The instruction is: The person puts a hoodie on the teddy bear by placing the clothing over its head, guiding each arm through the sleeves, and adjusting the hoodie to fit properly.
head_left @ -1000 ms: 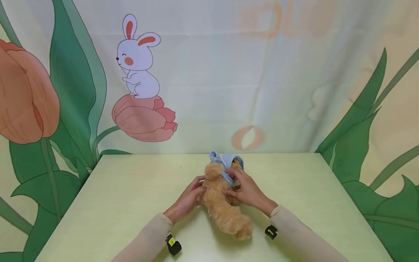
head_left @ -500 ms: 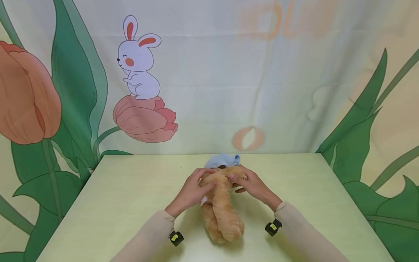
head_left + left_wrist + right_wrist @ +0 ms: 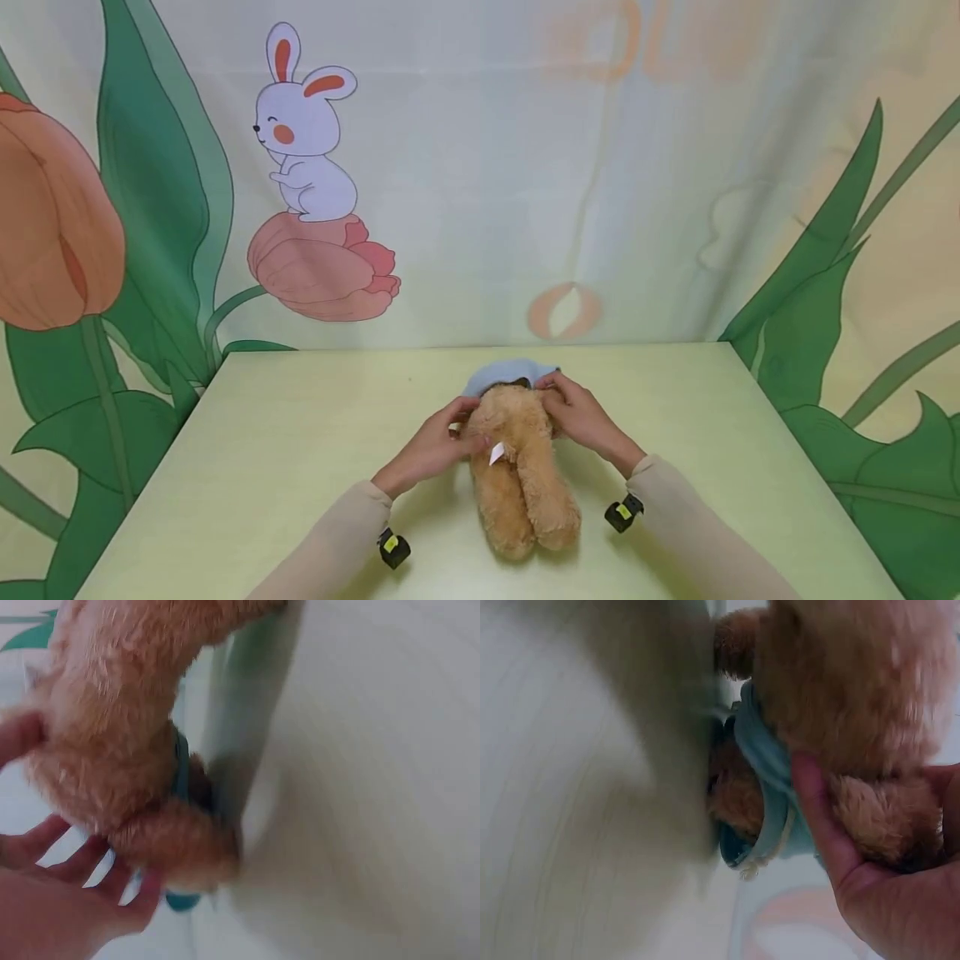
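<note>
A tan plush bear (image 3: 513, 417) lies on the table, its two legs (image 3: 551, 504) pointing toward me. A light blue cloth hood (image 3: 504, 372) covers its head at the far end; in the right wrist view the hood's opening (image 3: 739, 851) is down by the tabletop. A small white tag (image 3: 497, 452) sticks up above the legs. My left hand (image 3: 437, 442) holds the bear's left side, thumb on the fur and fingers by its arm (image 3: 176, 844). With my right hand (image 3: 588, 417) I grip the other arm (image 3: 889, 817) beside the hood. The bear's face is hidden.
The pale green table (image 3: 315, 433) reaches back to a curtain (image 3: 465, 208) printed with a rabbit and tulips. Black wrist cameras (image 3: 393, 550) hang under both cuffs near the tabletop.
Both hands have rolled the bear over from a twisted pose. Its legs now lie side by side, the white tag shows on top, and my right hand has moved to the arm by the hood.
</note>
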The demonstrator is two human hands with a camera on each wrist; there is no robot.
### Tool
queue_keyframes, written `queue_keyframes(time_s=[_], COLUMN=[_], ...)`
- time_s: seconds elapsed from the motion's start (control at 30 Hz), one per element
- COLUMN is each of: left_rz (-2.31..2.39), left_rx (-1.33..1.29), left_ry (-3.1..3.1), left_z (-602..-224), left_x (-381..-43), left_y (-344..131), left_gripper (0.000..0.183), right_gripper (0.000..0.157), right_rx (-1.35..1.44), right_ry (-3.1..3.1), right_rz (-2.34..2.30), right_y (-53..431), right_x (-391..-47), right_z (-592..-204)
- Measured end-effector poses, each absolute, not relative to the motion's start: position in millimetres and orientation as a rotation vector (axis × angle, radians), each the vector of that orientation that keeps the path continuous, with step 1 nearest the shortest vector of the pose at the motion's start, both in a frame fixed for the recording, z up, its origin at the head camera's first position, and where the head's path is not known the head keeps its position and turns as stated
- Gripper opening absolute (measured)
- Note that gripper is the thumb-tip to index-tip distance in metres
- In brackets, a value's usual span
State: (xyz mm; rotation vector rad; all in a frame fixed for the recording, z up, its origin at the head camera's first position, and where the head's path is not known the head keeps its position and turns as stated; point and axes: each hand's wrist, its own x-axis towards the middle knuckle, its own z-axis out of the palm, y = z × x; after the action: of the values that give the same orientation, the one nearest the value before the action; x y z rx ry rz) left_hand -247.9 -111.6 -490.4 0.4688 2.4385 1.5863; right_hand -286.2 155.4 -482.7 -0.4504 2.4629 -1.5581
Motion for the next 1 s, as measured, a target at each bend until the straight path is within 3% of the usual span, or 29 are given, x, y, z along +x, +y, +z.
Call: queue_keyframes(time_s=[0.23,0.43,0.57,0.73,0.87,1.0], left_rz=[1.577,1.474,1.372,1.235,1.241,1.206], left_rx=[0.503,0.591,0.608,0.637,0.634,0.635], left_ry=[2.527,2.613,2.682,2.704,2.635,2.602], left_z=[-486.0,-481.8,-477.1,-472.4,-468.8,-469.5], left_x=[-249.3,-254.9,-262.2,-270.1,-276.1,-281.6], left_y=[-109.6,-108.2,-108.7,-110.0,-108.4,-106.7], left_gripper=[0.058,0.060,0.068,0.081,0.091,0.088], right_gripper=[0.033,0.031,0.052,0.073,0.073,0.067], right_rx=[-0.410,-0.778,-0.964,-0.900,-0.838,-0.816], right_ry=[2.598,2.924,2.822,2.782,2.678,2.593], right_rz=[-1.442,-1.199,-1.124,-0.973,-0.987,-0.998], right_y=[153.4,157.3,157.2,156.8,156.8,155.9], right_x=[-286.8,-286.0,-290.4,-293.2,-296.9,-299.1], right_z=[-489.2,-474.6,-465.1,-458.7,-455.4,-455.5])
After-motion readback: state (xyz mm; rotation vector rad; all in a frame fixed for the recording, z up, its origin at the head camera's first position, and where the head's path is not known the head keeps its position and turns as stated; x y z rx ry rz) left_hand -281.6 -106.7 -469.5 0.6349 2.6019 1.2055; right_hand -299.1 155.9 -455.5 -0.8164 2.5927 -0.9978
